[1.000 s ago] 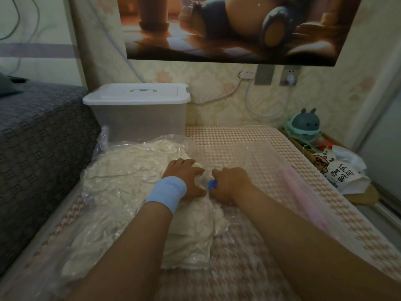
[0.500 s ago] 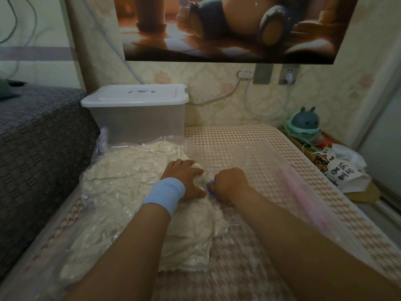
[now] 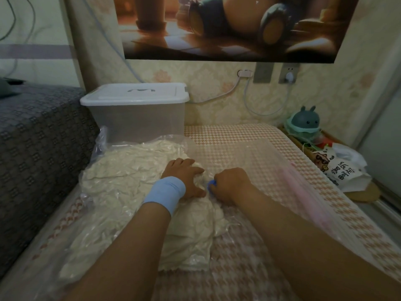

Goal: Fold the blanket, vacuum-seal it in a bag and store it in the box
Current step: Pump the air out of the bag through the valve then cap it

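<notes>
Both hands are on the bag [image 3: 271, 161], lying on the bed [image 3: 238, 133] with the blanket [image 3: 121, 177] inside, just before the lidded box [image 3: 138, 120]. The left hand [image 3: 184, 179] presses flat, apparently to steady it; the right hand [image 3: 232, 183] pinches a small blue fitting [image 3: 211, 184], probably the valve.

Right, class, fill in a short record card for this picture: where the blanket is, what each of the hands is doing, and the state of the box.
blanket: cream, crumpled, inside the clear bag, lying on the checked mattress
left hand: wears a blue wristband, fingers spread, pressing down on the bagged blanket
right hand: curled round a small blue part on the bag
box: behind the bag, white lid on
step left: bag not yet in the box
</notes>
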{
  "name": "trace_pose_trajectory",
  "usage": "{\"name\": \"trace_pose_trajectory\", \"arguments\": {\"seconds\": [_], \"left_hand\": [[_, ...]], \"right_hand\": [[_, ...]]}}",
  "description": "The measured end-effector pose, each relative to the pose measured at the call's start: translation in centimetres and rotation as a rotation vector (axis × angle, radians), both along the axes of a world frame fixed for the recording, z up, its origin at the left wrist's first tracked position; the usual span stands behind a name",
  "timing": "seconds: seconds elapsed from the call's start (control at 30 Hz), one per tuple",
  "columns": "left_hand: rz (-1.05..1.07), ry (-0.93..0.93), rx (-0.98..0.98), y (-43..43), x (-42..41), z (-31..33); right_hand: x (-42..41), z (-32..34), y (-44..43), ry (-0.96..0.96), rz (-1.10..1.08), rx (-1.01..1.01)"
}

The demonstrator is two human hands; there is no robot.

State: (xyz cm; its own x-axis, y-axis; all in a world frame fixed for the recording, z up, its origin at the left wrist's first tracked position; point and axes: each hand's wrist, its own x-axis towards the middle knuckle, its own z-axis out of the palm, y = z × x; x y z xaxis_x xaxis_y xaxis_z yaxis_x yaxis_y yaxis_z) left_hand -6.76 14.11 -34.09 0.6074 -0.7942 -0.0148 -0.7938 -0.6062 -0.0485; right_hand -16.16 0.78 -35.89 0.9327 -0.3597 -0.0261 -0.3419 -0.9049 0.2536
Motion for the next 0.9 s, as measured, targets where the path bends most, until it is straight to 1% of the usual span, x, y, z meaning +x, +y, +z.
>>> {"name": "trace_pose_trajectory", "arguments": {"seconds": [0.17,0.3,0.4,0.47,0.57,0.63,0.67,0.73,0.77,0.83,0.9], "left_hand": [[0.001,-0.004,0.001,0.0,0.0,-0.2],[0.012,-0.008,0.023,-0.2,-0.2,0.0],[0.035,0.003,0.052,-0.4,-0.9,0.4],[0.045,-0.003,0.061,-0.6,-2.1,0.6],[0.014,0.025,0.039,-1.2,-4.4,0.9],[-0.031,0.05,0.049,-1.8,-6.6,1.3],[-0.05,0.066,0.068,-1.9,-7.8,1.4],[-0.072,0.127,0.12,-2.2,-10.5,1.6],[-0.067,0.182,0.134,-2.1,-11.1,1.4],[-0.082,0.287,0.151,-2.2,-12.9,1.7],[-0.096,0.36,0.109,-2.2,-14.1,2.1]], "right_hand": [[-0.1,-0.4,-0.1,-0.035,0.007,0.002],[-0.1,0.0,0.1,0.026,-0.047,0.028],[-1.3,0.5,-0.3,-0.046,-0.099,0.145],[-3.2,1.3,-1.3,-0.099,-0.133,0.173],[-6.7,3.1,-3.1,-0.107,-0.276,0.121],[-9.8,4.5,-4.0,-0.095,-0.46,0.082],[-11.6,5.1,-4.2,-0.088,-0.562,0.096],[-15.4,5.3,-5.2,-0.119,-0.729,0.239],[-16.2,5.0,-5.5,-0.14,-0.773,0.329],[-18.0,5.1,-5.9,-0.149,-0.779,0.452],[-18.8,5.8,-5.9,-0.103,-0.702,0.477]]}}
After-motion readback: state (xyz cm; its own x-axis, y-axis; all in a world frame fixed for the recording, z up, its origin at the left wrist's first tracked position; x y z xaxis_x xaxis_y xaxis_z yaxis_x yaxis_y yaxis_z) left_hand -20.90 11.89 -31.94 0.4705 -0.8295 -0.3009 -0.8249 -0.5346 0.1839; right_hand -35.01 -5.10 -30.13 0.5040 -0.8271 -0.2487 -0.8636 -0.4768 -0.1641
